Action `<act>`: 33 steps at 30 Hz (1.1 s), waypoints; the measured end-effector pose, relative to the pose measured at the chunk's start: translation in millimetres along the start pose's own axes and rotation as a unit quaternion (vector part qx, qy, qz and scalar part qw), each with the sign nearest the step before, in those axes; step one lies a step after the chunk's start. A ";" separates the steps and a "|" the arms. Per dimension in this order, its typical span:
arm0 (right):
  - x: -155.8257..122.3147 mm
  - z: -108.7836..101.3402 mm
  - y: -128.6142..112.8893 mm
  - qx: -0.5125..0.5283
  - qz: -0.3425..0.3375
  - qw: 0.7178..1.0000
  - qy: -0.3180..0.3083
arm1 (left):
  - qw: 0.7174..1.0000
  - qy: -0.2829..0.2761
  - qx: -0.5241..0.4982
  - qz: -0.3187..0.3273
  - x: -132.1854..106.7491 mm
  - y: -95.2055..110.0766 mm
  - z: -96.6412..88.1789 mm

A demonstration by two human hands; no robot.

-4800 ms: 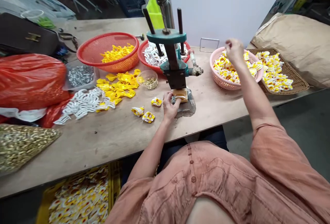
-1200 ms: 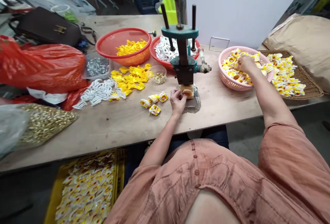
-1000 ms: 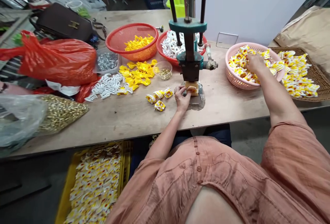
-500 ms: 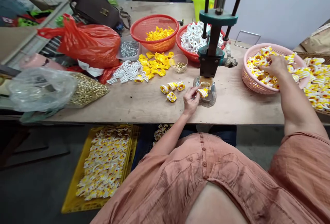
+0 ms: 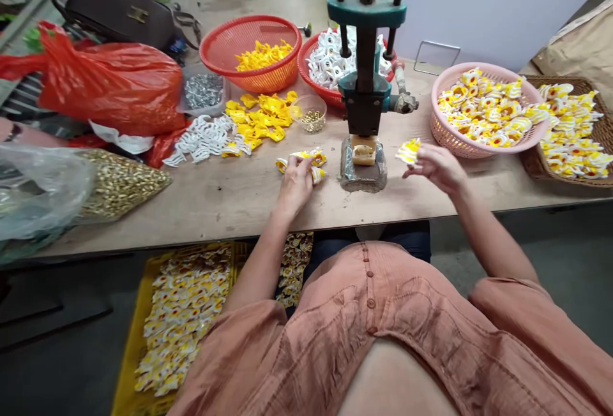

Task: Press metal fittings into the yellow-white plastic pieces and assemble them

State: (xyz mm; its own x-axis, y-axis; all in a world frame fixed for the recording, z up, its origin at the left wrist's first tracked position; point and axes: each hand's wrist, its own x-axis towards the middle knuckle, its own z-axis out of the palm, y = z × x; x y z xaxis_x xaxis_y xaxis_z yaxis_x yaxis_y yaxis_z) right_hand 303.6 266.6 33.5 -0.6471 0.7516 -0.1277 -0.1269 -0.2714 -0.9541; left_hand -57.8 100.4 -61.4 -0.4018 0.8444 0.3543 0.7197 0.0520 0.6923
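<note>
My right hand (image 5: 443, 170) pinches a small yellow-and-white plastic piece (image 5: 408, 151) by its end, between the press and the pink basket. To the left of the press, my left hand (image 5: 295, 187) reaches down to a small group of yellow-and-white plastic pieces (image 5: 317, 158). Its fingers are bent closed around one of them, with the fingertips partly hidden. Between the hands stands the bench press (image 5: 366, 100), its dark head above a tan block (image 5: 363, 152) on a wrapped base. No piece lies on the block.
Right: pink basket (image 5: 483, 143) and wicker tray (image 5: 531, 164) of such pieces. Behind: red baskets (image 5: 249, 81) of yellow and white parts, a cup (image 5: 309, 115) of brass bits. Left: loose parts (image 5: 258, 124), red bag (image 5: 115, 90), bag of brass pieces (image 5: 122, 180). Below: yellow crate (image 5: 131, 339).
My right hand has come out of the pink basket with a piece, toward the press. My left hand has moved left, taking its piece from the press to the small group. The view has shifted right.
</note>
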 end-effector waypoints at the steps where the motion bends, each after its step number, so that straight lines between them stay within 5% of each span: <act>1: -4.1 6.2 12.3 0.034 0.034 0.999 -0.018 | 1.000 0.000 0.000 0.001 2.1 -1.4 -0.1; 5: -9.2 14.5 43.7 0.122 0.101 0.986 -0.043 | 0.998 -0.061 0.031 0.006 8.5 -1.7 -10.1; 9: -6.8 21.9 57.6 0.137 0.125 0.981 -0.057 | 0.992 -0.068 0.097 0.038 1.9 31.3 -18.1; 13: 3.7 43.6 69.4 0.092 0.132 0.982 -0.100 | 0.980 -0.127 -0.020 0.150 -14.0 83.6 13.3; 15: 12.0 55.1 76.6 0.055 0.085 0.991 -0.082 | 0.981 -0.092 -0.086 0.145 -17.2 96.4 40.2; 19: 30.2 63.3 96.1 -0.101 -0.119 0.987 0.048 | 0.990 0.028 -0.127 0.057 -7.5 88.7 83.9; 22: 44.7 57.7 114.4 -0.304 -0.246 0.910 0.134 | 0.988 0.063 -0.142 0.022 6.3 76.6 101.0; 25: 60.7 52.7 130.3 -0.413 -0.281 0.845 0.193 | 0.985 0.079 -0.150 0.007 20.9 68.9 110.5; 33: 69.1 55.2 128.4 -0.448 -0.303 0.821 0.184 | 0.992 -0.010 -0.122 0.041 38.1 57.0 102.5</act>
State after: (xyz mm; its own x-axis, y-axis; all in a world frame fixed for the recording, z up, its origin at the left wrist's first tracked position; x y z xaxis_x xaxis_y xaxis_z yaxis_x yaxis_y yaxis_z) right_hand 201.1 250.6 -82.9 -0.3772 0.7608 0.5282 0.3685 0.6465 -0.6680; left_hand 25.9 190.2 -72.9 -0.3343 0.8514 0.4042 0.5903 -0.1451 0.7940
